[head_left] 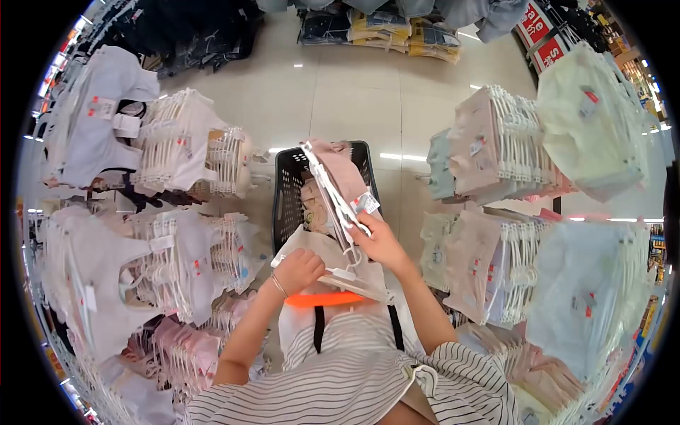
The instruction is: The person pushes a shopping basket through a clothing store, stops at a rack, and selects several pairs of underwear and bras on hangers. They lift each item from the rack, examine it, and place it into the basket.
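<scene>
My right hand (377,243) is closed around white hangers (327,185) that carry dusty-pink garments (338,166), held over a dark basket (283,191). A white price tag (365,203) shows just above its fingers. My left hand (300,269), with a thin bracelet at the wrist, is closed on another white hanger (343,273) with a pale garment. That hanger's hook sits below my right hand. The exact grip of the left fingers is hidden. A bright orange strip (324,299) lies close to my body, below the hands.
Beige and pink clothes (316,205) lie in the basket. Racks of hung underwear stand close on the left (177,142) and right (489,134). Folded packs (382,32) lie on the far side, with tiled floor (354,92) between. A red sale sign (542,35) stands at far right.
</scene>
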Action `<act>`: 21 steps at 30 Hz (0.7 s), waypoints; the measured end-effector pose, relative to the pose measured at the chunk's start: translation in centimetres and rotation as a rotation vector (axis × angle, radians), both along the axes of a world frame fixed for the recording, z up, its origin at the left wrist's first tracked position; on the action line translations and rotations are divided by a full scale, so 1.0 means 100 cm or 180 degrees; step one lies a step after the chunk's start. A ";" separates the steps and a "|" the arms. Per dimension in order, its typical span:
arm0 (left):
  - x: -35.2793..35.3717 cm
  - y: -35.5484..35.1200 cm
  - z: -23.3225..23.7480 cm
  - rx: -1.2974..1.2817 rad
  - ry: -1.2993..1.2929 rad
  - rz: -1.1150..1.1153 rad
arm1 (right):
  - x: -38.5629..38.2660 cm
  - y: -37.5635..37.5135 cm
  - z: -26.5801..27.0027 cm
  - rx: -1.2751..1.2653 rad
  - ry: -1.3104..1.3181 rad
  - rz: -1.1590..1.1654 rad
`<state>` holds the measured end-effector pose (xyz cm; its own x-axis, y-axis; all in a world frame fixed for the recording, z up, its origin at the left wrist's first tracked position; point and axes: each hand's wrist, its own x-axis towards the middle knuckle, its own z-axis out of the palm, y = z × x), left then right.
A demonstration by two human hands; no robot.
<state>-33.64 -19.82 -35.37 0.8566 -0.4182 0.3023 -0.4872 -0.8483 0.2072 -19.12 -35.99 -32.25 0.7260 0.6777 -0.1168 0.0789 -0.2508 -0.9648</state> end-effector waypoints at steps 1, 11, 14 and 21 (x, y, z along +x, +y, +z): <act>-0.008 -0.006 0.012 0.0004 0.0002 0.0019 | -0.007 -0.005 0.008 -0.0090 -0.0064 0.0142; -0.062 -0.057 0.052 -0.0274 -0.0364 0.0824 | -0.093 -0.039 0.055 -0.0789 -0.0448 0.0788; -0.081 -0.066 0.033 0.0048 -0.0736 0.1286 | -0.098 -0.041 0.067 -0.0483 -0.0196 0.0924; -0.077 -0.061 0.064 -0.0056 -0.0331 0.1193 | -0.073 -0.044 0.083 -0.0273 0.0096 0.1506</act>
<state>-41.37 -25.91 -29.00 0.9134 -0.0760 0.3998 -0.1633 -0.9683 0.1890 -26.44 -40.40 -23.93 0.3356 0.9199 -0.2030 0.1760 -0.2730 -0.9458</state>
